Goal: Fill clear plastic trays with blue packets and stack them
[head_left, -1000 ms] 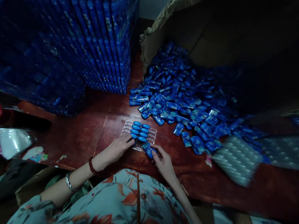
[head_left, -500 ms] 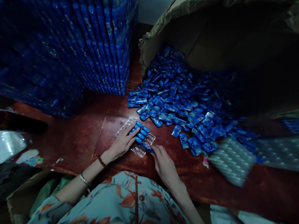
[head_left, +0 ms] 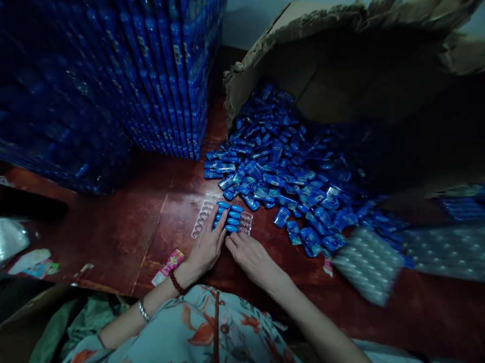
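On the table in front of me lies a clear plastic blister tray (head_left: 246,223) with oval cavities showing at both ends. Rows of small glossy blue packs (head_left: 235,215) sit across its middle. My left hand (head_left: 205,247) rests with outstretched, slightly parted fingers over the left ends of these packs. My right hand (head_left: 251,256) is at the tray's lower edge, its fingers bent together and the tips against the lowest pack. What lies between those fingertips is hidden. A pink printed wrapper (head_left: 170,265) lies beside my left wrist.
A large heap of blue packs (head_left: 275,172) spills from a torn cardboard box (head_left: 248,68). Tall stacks of filled blue trays (head_left: 162,85) stand at the left. Bubbled clear plastic sheets (head_left: 366,264) lie at the right. A dark cylinder (head_left: 25,201) lies at far left.
My right hand has moved left to the tray's lower edge. The tray now lies straighter, with its packs in level rows. The pink wrapper has come into sight by my left wrist.
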`<state>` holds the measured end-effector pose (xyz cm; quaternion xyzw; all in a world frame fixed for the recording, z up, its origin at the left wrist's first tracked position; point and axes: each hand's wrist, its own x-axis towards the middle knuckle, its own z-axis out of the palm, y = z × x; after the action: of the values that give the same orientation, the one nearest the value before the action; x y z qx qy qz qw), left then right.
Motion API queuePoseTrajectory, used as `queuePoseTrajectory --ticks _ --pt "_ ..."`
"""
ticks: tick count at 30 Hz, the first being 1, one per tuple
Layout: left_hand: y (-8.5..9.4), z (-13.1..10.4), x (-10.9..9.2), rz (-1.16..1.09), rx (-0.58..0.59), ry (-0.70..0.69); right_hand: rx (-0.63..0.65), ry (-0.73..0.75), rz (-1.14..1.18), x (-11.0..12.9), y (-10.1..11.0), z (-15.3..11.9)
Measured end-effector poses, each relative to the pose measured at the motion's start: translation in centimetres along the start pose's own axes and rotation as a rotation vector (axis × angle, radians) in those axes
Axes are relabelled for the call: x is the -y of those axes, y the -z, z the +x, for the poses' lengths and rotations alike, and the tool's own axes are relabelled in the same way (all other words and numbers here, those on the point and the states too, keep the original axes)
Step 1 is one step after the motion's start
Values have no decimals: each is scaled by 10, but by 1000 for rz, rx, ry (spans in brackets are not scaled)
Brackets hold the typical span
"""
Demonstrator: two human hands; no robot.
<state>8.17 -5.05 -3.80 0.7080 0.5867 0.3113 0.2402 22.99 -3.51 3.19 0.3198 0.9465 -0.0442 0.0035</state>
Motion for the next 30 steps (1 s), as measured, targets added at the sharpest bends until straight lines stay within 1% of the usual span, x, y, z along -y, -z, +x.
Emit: queuePoseTrajectory --ticks 2,4,9,12,13,15,17,18,19,20,21,22,23,24,26,27,28,30 --pt "2 1 -1 -30 1 14 10 32 -18 0 8 4" --pt "5 2 -2 -69 7 19 11 34 -9 0 9 6" --pt "7 0 -2 -90 51 28 -20 -39 37 -4 -6 10" --pt "8 -1 -1 -110 25 36 -60 -59 35 -1 -16 10" --pt "10 1 0 -127 1 41 -97 -54 36 1 -19 8" --pt "18 12 2 -140 -62 62 -223 -54 56 1 -24 2" --pt "30 34 4 -106 -123 75 -391 -118 115 -6 -29 -4" --pt "35 49 5 -76 -122 74 -469 -191 157 -12 -31 -6" --pt "40 65 6 -34 -85 67 -529 -288 200 -21 -33 -6" --pt "43 83 7 6 3 58 -562 -397 239 -31 -34 -4" --pt "45 100 8 60 122 54 -564 -508 263 -42 -36 0" --pt "45 117 8 113 231 55 -533 -611 270 -53 -37 6" --pt "44 132 8 159 316 62 -474 -693 262 -63 -37 12" --pt "42 145 7 199 374 76 -399 -751 244 -73 -38 19" --pt "38 165 5 251 428 116 -256 -812 208 -85 -39 32" --pt "36 172 4 273 458 137 -207 -825 201 -89 -40 37" --pt "35 177 4 291 489 158 -176 -829 203 -91 -42 40" --pt "34 183 3 309 533 190 -160 -833 227 -91 -45 42"
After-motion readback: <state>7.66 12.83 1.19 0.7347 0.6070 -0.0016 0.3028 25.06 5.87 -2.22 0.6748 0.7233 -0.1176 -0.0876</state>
